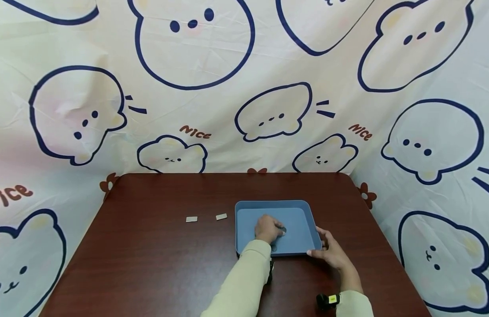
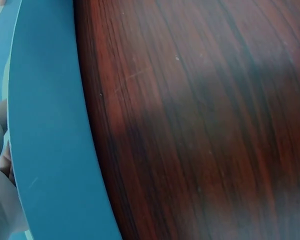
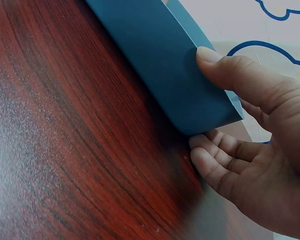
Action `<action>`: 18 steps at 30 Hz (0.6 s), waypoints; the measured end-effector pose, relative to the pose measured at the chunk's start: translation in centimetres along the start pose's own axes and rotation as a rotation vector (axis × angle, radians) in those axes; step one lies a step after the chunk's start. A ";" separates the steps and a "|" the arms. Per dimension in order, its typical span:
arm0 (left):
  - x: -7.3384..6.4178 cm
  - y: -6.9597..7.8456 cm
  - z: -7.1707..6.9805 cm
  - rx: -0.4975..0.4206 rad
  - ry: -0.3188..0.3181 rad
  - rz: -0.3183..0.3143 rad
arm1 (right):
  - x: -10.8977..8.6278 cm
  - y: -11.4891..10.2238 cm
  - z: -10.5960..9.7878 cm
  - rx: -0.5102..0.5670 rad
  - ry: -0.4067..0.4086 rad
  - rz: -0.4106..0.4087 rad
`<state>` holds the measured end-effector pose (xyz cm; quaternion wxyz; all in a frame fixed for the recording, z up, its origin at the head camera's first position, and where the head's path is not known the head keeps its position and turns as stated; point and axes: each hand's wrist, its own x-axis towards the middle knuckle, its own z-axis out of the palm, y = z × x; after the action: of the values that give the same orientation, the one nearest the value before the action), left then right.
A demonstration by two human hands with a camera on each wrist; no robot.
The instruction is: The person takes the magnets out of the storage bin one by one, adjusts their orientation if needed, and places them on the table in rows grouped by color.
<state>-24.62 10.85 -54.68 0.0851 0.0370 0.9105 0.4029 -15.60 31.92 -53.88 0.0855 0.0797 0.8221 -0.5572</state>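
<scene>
A shallow blue tray stands on the dark wooden table. Over its inside, my left hand has curled fingers that appear to pinch a small dark grey piece, its shape mostly hidden. In the left wrist view the tray wall covers most of the left fingers. My right hand grips the tray's near right corner. The right wrist view shows that thumb on the rim and fingertips at the bottom edge of the tray corner.
Two small whitish rectangular pieces, one farther left and one nearer the tray, lie on the table. A dark round spot shows at the tray's near side. Behind the table hangs a cartoon-printed cloth.
</scene>
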 end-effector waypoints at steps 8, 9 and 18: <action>-0.1 -0.7 -0.7 -0.107 -0.094 0.093 | 0.0 0.2 0.1 -0.018 0.006 0.009; -0.1 -0.7 -0.9 -0.141 -0.112 0.105 | 0.0 0.2 0.1 -0.020 0.009 0.010; -0.7 -0.9 -2.3 -0.274 -0.212 0.149 | 0.0 0.2 0.0 -0.042 0.010 0.011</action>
<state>-24.31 8.49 -53.70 0.1548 0.1350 0.8277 0.5222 -15.52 31.96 -54.02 0.0859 0.0852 0.8337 -0.5388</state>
